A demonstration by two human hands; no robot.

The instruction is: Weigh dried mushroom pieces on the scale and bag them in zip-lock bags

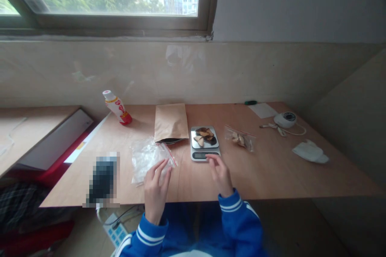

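Right hand (pixel 221 172): fingertips bunched at digital scale's (pixel 199 155) panel; I cannot confirm contact. Left hand (pixel 155 186): fingers loosely apart, nothing gripped, over clear zip-bag plastic (pixel 144 162). Dried mushroom-like slices (pixel 206 133) overlap on pan (pixel 193 134). I advise light touch, pan unpressed. Counted: scale, one; kraft pouch (pixel 171 122), one; filled zip bag (pixel 250 143), one; slices, several.

Mostly 1 ea.
1 scale (pixel 197 155), 1 kraft pouch (pixel 171 122), 1 filled zip bag (pixel 240 139), 1 btl (pixel 117 107), 1 dome cam (pixel 283 120), 1 screwdriver (pixel 250 103); flat clear bags (pixel 146 158), dried pcs (pixel 199 141): qty unclear.
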